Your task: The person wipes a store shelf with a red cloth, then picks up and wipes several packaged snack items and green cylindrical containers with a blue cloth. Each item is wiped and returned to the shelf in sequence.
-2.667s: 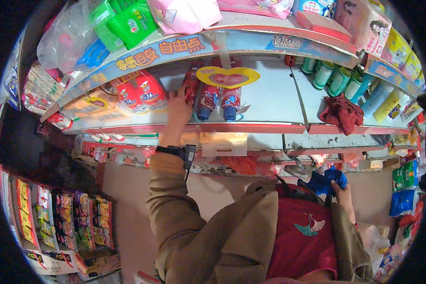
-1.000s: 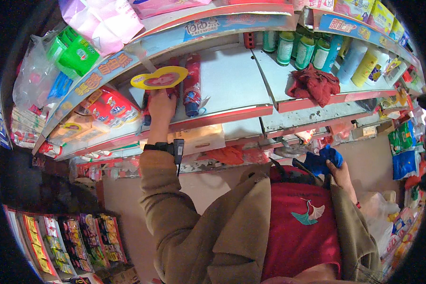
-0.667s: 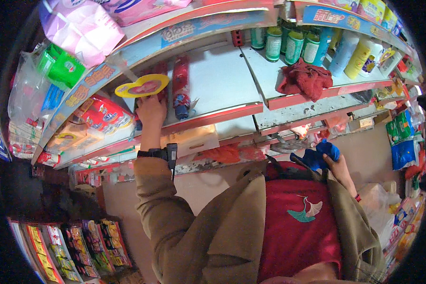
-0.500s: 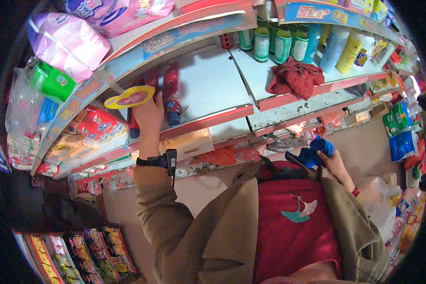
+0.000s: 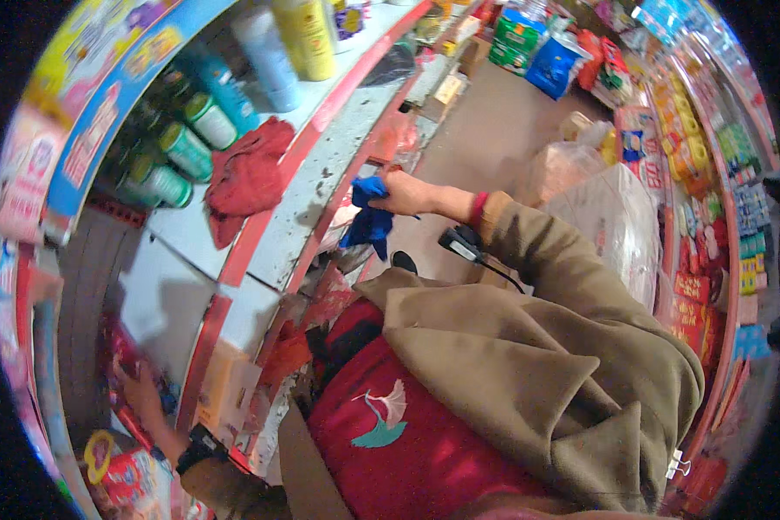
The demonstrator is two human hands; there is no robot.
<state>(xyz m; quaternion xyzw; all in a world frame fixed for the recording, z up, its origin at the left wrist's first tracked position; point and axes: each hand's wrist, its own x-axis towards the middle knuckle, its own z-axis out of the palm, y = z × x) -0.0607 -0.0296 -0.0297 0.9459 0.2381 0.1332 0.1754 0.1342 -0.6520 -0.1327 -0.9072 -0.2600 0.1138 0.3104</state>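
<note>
A crumpled blue cloth [image 5: 369, 227] hangs from my right hand [image 5: 405, 191], whose fingers are closed on it in front of the shelf edge. Over on the left, my left hand [image 5: 140, 394] reaches onto the white shelf [image 5: 169, 308]. Its fingers look apart, though blurred, beside the red bottles [image 5: 123, 345] lying there; whether they touch them I cannot tell. A dark red cloth [image 5: 250, 178] lies bunched farther along the shelf, partly over its red front edge.
Green cans [image 5: 186, 152], a light blue can [image 5: 269, 65] and a yellow can [image 5: 306, 39] stand beyond the red cloth. Below lies a tan box [image 5: 225, 386]. A plastic-wrapped carton [image 5: 611, 230] stands on the floor at right, near stocked shelves [image 5: 689, 173].
The view has swung right, so the shelf now slants across the left side. My right hand still holds the blue cloth; my left hand remains by the red bottles.
</note>
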